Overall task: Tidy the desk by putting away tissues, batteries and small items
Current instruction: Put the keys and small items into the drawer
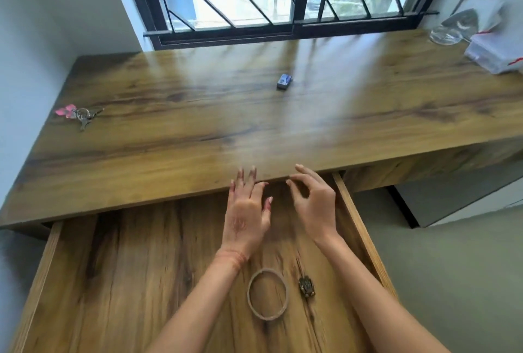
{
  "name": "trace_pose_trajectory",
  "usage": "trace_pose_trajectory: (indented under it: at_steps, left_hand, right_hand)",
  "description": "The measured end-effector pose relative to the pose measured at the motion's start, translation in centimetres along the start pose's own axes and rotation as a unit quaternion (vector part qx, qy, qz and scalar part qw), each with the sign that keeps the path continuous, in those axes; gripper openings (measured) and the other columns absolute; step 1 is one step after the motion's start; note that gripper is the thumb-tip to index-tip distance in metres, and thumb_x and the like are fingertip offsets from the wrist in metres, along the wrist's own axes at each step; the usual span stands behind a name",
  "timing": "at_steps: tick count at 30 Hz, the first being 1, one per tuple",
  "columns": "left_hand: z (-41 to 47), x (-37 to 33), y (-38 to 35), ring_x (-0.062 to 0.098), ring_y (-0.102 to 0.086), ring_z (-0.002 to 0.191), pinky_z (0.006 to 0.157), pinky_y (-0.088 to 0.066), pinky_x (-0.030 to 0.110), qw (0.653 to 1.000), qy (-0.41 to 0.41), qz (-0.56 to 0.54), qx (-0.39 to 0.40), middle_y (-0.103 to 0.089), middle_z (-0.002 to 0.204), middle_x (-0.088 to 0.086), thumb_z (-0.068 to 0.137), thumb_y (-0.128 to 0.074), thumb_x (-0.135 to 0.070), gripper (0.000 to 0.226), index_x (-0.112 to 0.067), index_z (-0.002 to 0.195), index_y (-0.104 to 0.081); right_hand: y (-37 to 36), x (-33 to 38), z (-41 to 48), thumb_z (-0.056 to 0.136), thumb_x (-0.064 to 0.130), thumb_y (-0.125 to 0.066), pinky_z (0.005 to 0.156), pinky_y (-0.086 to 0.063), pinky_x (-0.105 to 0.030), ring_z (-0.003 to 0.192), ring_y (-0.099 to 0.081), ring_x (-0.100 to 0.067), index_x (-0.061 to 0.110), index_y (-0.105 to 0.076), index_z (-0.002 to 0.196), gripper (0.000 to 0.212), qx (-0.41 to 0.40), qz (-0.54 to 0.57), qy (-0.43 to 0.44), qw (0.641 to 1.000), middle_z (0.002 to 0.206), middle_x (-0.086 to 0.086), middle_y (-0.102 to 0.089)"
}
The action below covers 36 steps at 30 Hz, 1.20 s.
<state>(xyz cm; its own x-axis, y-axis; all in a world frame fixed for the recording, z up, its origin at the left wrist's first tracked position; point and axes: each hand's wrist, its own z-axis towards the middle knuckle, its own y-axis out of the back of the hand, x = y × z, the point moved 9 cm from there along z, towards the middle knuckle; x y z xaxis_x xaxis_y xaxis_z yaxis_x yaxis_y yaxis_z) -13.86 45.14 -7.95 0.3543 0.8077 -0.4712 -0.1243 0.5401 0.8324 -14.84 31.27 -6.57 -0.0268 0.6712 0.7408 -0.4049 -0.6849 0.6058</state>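
Two hands hover over the pulled-out drawer (119,268) at the front edge of the wooden desk (254,126). The left hand (246,211) is spread flat, palm down, fingers reaching up to the desk edge, holding nothing. The right hand (314,202) is loosely curled, its fingers bent toward the thumb, also empty as far as the view shows. Inside the drawer, near the wrists, lie a thin brown ring (268,294) and, just beside it to the right, a small dark trinket (306,289) whose shape is hard to read. On the desk, a small blue-and-grey box (284,81) sits near the middle, a bunch of keys with a pink tag (79,114) lies toward the left end, and a clear tissue pack (495,53) rests at the far right beside crumpled clear plastic (452,30).
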Motion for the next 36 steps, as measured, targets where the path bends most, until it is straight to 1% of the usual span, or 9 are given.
trace_pose_trajectory:
  at_steps: [6,10,14,19,22,26,31,33,36]
  left_hand:
    - [9.7,4.5,-1.1,0.027,-0.004,0.145,0.118,-0.001,0.038,0.995,0.039,0.068,0.065,-0.018,0.155,0.01,0.096,-0.043,-0.026,0.048,-0.008,0.139,-0.036]
    - [11.2,8.1,-2.3,0.027,-0.008,0.145,0.118,-0.003,0.041,0.988,0.091,0.096,0.085,-0.022,0.154,0.009,0.092,-0.029,-0.047,0.062,-0.01,0.141,-0.034]
    - [11.3,8.3,-2.5,0.025,-0.012,0.144,0.117,-0.003,0.041,0.987,0.087,0.112,0.073,-0.024,0.154,0.005,0.081,-0.014,-0.058,0.077,-0.014,0.141,-0.035]
    - [11.3,8.5,-2.5,0.025,-0.019,0.143,0.117,-0.012,0.044,0.986,0.091,0.124,0.057,-0.03,0.151,0.006,0.085,-0.021,-0.054,0.069,-0.014,0.137,-0.04]
    - [11.2,8.5,-2.6,0.022,-0.017,0.143,0.117,-0.01,0.041,0.986,0.095,0.127,0.06,-0.028,0.152,0.003,0.085,-0.021,-0.055,0.068,-0.016,0.138,-0.038]
    - [11.2,8.4,-2.3,0.02,-0.015,0.143,0.118,-0.007,0.039,0.986,0.097,0.124,0.056,-0.026,0.153,0.001,0.085,-0.019,-0.057,0.07,-0.017,0.139,-0.037]
    - [11.1,8.4,-2.3,0.02,-0.013,0.144,0.118,-0.004,0.037,0.987,0.097,0.112,0.06,-0.025,0.153,0.003,0.083,-0.015,-0.059,0.074,-0.016,0.14,-0.035]
    - [10.9,8.3,-2.0,0.021,-0.014,0.144,0.117,-0.004,0.035,0.989,0.099,0.098,0.049,-0.026,0.153,0.005,0.088,-0.021,-0.057,0.069,-0.013,0.139,-0.037]
    - [9.7,8.8,-1.3,0.022,-0.013,0.144,0.118,-0.005,0.035,0.989,0.128,0.063,0.024,-0.025,0.153,0.007,0.095,-0.034,-0.045,0.055,-0.01,0.137,-0.037]
  right_hand:
    - [-3.1,-0.8,13.2,0.087,0.013,-0.061,0.094,-0.037,-0.02,0.11,-0.059,-0.026,0.0,-0.065,0.108,0.024,0.024,-0.068,0.027,0.997,0.125,-0.014,-0.059]
    - [-6.4,-3.4,20.5,0.09,0.02,-0.057,0.089,-0.041,-0.03,0.104,-0.058,-0.03,0.001,-0.058,0.116,0.032,0.048,-0.089,-0.004,0.995,0.121,-0.017,-0.057]
    - [-9.9,-5.3,26.1,0.091,0.026,-0.055,0.099,-0.037,-0.034,0.124,-0.043,-0.033,0.001,-0.043,0.131,0.049,0.056,-0.102,-0.033,0.993,0.138,-0.021,-0.042]
    - [-12.6,-6.3,30.6,0.091,0.032,-0.055,0.114,-0.017,-0.034,0.14,-0.016,-0.032,0.004,-0.026,0.142,0.065,0.046,-0.106,-0.043,0.992,0.151,-0.024,-0.017]
    - [-13.4,-6.8,32.0,0.094,0.028,-0.05,0.114,-0.018,-0.035,0.138,-0.021,-0.032,0.003,-0.033,0.14,0.055,0.054,-0.126,-0.03,0.99,0.148,-0.024,-0.026]
    - [-13.3,-6.7,31.9,0.09,0.024,-0.056,0.102,-0.034,-0.035,0.121,-0.043,-0.033,-0.001,-0.045,0.13,0.048,0.035,-0.109,-0.013,0.993,0.126,-0.021,-0.048]
    - [-10.2,-5.3,28.1,0.082,0.02,-0.067,0.083,-0.035,-0.022,0.104,-0.054,-0.03,-0.002,-0.059,0.111,0.037,0.016,-0.021,0.011,1.0,0.111,-0.018,-0.059]
    - [-8.3,-4.5,25.1,0.08,0.02,-0.07,0.086,-0.036,-0.02,0.103,-0.056,-0.027,-0.001,-0.059,0.115,0.043,-0.004,0.034,0.006,0.999,0.112,-0.016,-0.061]
    - [-6.6,-3.8,19.6,0.079,0.029,-0.07,0.092,-0.045,-0.03,0.103,-0.058,-0.026,0.006,-0.057,0.12,0.049,0.009,0.068,-0.009,0.998,0.119,-0.011,-0.061]
